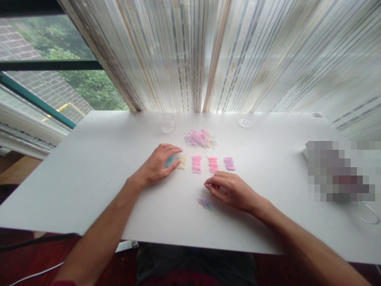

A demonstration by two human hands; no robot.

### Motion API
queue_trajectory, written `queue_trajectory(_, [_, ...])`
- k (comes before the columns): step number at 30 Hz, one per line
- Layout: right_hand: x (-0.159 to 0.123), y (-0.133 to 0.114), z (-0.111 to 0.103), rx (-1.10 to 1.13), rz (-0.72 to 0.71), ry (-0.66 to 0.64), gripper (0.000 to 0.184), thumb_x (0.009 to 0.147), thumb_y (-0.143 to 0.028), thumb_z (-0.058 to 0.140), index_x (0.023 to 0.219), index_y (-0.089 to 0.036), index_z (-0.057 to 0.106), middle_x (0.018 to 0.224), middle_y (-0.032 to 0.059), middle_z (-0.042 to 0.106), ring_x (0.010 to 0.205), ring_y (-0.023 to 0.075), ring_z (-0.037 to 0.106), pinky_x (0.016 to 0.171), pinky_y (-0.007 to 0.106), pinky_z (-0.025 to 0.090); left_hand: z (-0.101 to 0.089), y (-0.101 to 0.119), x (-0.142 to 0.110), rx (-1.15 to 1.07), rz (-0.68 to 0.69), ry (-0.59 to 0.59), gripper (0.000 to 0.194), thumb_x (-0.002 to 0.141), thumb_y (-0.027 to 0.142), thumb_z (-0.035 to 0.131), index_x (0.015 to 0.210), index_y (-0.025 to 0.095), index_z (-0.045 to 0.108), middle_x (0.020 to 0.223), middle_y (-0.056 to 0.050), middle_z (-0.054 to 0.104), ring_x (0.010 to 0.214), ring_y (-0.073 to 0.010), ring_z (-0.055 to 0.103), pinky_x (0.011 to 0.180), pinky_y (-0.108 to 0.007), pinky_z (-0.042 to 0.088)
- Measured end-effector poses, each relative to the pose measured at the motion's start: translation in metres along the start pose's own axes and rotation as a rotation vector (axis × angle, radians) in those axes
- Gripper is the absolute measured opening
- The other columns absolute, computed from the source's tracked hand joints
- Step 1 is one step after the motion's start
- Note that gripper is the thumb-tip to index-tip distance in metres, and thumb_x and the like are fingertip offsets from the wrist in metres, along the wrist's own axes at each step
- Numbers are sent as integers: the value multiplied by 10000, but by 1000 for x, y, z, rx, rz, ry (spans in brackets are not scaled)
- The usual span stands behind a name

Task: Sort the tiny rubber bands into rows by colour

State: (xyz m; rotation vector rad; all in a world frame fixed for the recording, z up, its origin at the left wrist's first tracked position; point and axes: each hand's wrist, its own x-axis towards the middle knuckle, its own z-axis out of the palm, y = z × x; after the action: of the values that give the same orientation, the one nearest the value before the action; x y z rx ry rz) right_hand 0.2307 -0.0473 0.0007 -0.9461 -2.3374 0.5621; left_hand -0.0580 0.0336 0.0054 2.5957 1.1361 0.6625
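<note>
Small thin pastel pieces that look like paper clips lie on the white table, sorted by colour into short stacks. My left hand (162, 162) is open, its curved fingers around the teal stack (169, 161) and touching or nearly touching the pale yellow stack (182, 162). To the right lie a light pink stack (197, 164), a coral pink stack (213, 163) and a purple stack (229, 163). My right hand (230, 190) is closed in a pinch just below the coral stack; what its fingertips hold is too small to tell. Beside it rests a small mixed group (204, 202).
A loose mixed heap (201, 138) lies behind the stacks. A clear cup-like container (168, 123) and a clear round lid (245, 122) stand farther back. A blurred-out object (339, 171) is at the right, with a white cable loop (369, 213).
</note>
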Motion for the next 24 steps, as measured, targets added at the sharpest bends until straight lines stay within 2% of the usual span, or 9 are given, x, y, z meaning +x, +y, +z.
queue_trajectory(6, [1, 0, 0, 0, 7, -7, 179, 973, -191, 527, 913, -173, 695, 752, 37, 641, 664, 148, 562, 635, 259, 429, 6, 12, 1, 13, 15, -90, 526, 909, 363, 640, 1397, 187, 557, 1352, -123, 610, 1333, -297, 475, 1154, -479, 408])
queue_trajectory(13, [1, 0, 0, 0, 2, 5, 180, 968, -187, 528, 901, -173, 694, 744, 34, 636, 656, 145, 558, 629, 257, 424, 3, 10, 0, -11, 22, -69, 504, 860, 284, 659, 1350, 187, 594, 1302, -121, 640, 1292, -294, 512, 1137, -479, 429])
queue_trajectory(24, [0, 1, 0, 0, -1, 4, 169, 963, -179, 534, 894, -179, 689, 746, 30, 636, 656, 143, 558, 629, 254, 421, 4, 9, 0, -46, 16, -55, 462, 879, 293, 659, 1328, 191, 612, 1270, -113, 659, 1275, -284, 527, 1120, -474, 453])
